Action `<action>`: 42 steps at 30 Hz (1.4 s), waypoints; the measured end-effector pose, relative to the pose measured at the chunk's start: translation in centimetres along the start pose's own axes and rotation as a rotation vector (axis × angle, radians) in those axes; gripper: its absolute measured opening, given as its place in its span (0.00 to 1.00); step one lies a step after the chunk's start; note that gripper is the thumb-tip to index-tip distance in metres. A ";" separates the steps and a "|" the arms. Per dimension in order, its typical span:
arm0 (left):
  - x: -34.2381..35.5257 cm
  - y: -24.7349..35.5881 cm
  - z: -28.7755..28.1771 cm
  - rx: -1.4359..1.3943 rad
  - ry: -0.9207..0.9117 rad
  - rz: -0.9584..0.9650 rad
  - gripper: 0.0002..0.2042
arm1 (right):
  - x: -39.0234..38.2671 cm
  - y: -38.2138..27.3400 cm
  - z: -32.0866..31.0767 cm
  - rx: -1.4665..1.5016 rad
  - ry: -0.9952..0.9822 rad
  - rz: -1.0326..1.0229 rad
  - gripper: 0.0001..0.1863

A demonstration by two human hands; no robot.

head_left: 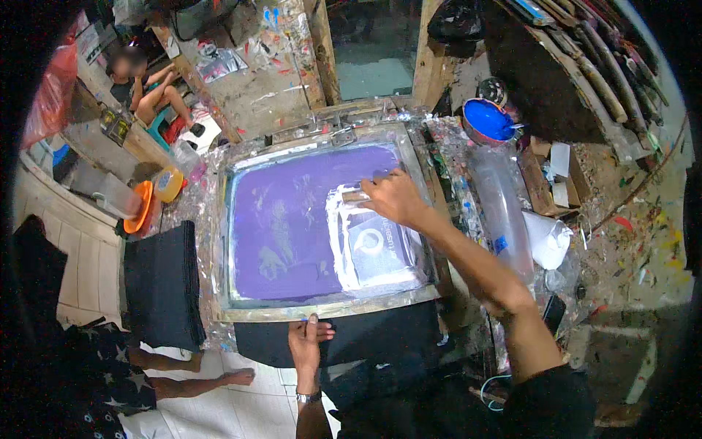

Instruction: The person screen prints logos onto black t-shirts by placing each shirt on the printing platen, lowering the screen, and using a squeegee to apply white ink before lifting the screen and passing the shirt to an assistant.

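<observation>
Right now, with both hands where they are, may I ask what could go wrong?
The left hand is at the lower edge of the frame; if it slips, the frame could perhaps shift over the black cloth. White paste lies close to the flat tool in the right hand, so it might smear that hand.

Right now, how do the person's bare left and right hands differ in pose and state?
The left hand touches the rectangular wooden frame's near edge; the right hand grips a brown tool over the purple panel. The left hand's wrist wears a silvery watch; the right hand's is bare. Both are ungloved.
</observation>
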State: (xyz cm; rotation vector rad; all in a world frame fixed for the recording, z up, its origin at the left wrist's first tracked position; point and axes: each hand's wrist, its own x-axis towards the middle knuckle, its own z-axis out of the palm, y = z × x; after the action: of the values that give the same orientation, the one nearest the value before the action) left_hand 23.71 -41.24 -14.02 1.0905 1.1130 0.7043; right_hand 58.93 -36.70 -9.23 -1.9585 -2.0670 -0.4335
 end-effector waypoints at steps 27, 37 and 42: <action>0.2 0.0 -0.1 0.057 -0.021 0.026 0.23 | -11.5 -10.6 -7.0 0.157 -0.161 0.022 0.12; -2.5 11.4 0.4 -0.072 -0.110 0.313 0.20 | -6.7 -11.4 -14.2 -0.033 0.519 0.181 0.24; -1.8 14.7 8.3 0.195 0.041 0.829 0.13 | 1.9 -6.2 -21.3 -0.100 0.523 0.143 0.31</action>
State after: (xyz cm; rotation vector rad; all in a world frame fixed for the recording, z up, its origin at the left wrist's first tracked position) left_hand 31.88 -40.47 0.80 1.7354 0.7431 1.2792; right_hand 52.29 -43.48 10.87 -1.7820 -1.5934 -0.9184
